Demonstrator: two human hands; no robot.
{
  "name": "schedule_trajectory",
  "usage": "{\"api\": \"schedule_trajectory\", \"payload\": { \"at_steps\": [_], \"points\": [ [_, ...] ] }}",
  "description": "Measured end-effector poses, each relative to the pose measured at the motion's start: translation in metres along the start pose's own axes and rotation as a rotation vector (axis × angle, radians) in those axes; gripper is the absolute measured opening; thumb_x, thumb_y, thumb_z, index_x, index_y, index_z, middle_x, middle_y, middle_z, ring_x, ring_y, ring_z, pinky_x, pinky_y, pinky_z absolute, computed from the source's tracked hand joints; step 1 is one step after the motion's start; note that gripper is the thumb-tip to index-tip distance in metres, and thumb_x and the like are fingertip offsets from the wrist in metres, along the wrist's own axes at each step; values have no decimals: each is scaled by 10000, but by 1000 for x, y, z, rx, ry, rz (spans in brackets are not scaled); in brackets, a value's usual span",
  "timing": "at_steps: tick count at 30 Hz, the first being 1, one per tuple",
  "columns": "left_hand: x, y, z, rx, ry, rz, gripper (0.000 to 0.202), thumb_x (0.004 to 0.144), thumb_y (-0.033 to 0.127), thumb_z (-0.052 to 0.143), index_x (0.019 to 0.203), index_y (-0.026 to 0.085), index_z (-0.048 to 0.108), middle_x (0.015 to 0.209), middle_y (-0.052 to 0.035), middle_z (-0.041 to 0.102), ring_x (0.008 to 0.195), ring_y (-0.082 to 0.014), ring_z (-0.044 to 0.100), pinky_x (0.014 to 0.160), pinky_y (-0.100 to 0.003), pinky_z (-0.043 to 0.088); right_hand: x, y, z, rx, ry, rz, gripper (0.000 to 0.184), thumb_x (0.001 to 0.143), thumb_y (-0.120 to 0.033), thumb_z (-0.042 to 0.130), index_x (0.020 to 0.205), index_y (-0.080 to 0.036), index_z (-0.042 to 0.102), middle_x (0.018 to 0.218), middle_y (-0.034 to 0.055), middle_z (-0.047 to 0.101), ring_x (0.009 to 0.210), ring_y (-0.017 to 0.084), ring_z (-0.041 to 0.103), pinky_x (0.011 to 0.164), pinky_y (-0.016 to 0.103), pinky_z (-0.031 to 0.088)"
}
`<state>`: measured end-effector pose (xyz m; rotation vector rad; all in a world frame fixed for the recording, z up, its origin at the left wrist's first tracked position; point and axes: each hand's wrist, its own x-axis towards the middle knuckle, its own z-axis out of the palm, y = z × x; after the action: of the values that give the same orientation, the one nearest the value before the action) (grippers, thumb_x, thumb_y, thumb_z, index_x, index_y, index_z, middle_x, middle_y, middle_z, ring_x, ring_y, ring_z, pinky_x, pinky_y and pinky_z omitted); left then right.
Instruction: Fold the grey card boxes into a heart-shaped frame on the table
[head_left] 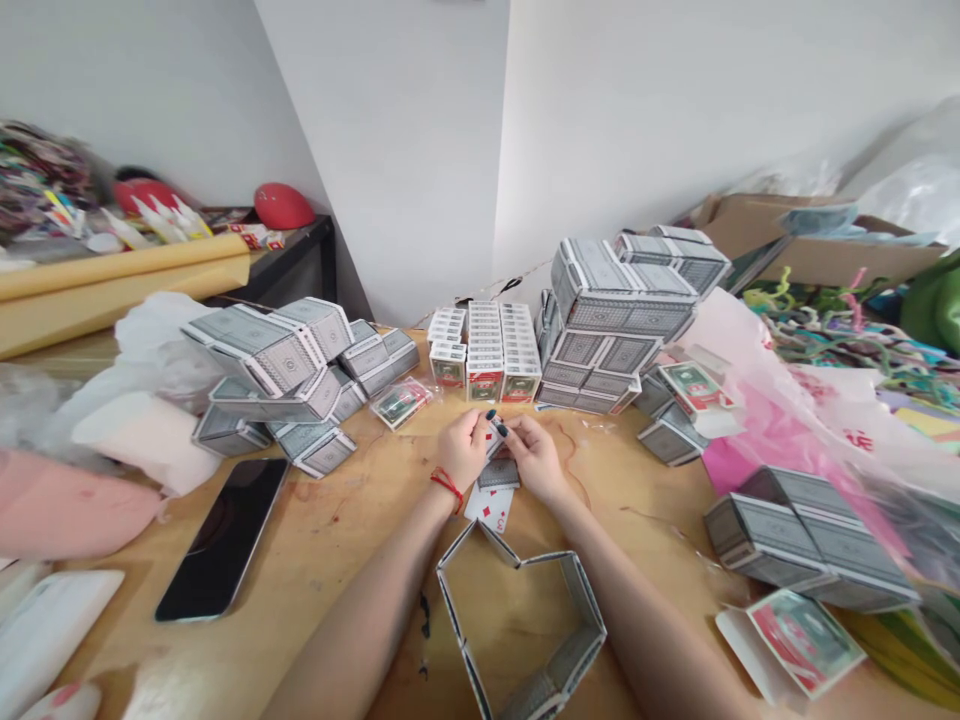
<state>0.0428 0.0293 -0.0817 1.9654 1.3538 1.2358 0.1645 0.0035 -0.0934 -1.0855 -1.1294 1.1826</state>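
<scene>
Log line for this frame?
left hand: holds playing cards | right hand: holds same cards | heart-shaped card frame: on table, between forearms | phone: left

white walls (pixel 615 120), wooden table (pixel 352 525) (cluttered), black shelf (pixel 301 264) left.

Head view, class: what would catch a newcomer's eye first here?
The left hand and right hand pinch playing cards at the middle of the table. Just nearer the person stands a heart-shaped frame of cards. Behind, grey card packs pile up left and right.
</scene>
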Motion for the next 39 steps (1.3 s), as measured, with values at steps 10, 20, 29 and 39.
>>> {"api": "schedule_trajectory", "payload": {
  "at_steps": [10,20,29,39],
  "points": [
    [-4,-2,5,323,73,250,238,865,263,434,703,169,580,616,-33,621,582,-126,567,551,-232,353,0,-5,1,24,25,39,181,729,-349,564,673,-186,510,577,-49,477,522,96,442,504,215,380],
    [-3,3,5,206,-6,31,315,857,310,414,613,169,555,544,-17,586,503,-105,505,492,-221,295,2,-7,-2,66,52,144,70,655,-239,547,627,-177,559,532,-50,503,474,91,450,464,210,376],
    [1,-2,5,-25,70,-191,349,853,356,403,604,162,552,564,-5,582,529,-102,522,498,-199,349,0,-10,0,286,-128,210,114,683,-252,565,770,-185,598,653,-10,627,540,130,576,564,282,493],
    [2,-5,0,-34,105,243,129,846,238,477,845,185,595,840,-47,645,836,-146,595,764,-280,469,3,-2,-12,-292,279,-224,148,784,-313,499,819,-197,584,790,47,652,756,182,604,719,320,479]
  ]
}}
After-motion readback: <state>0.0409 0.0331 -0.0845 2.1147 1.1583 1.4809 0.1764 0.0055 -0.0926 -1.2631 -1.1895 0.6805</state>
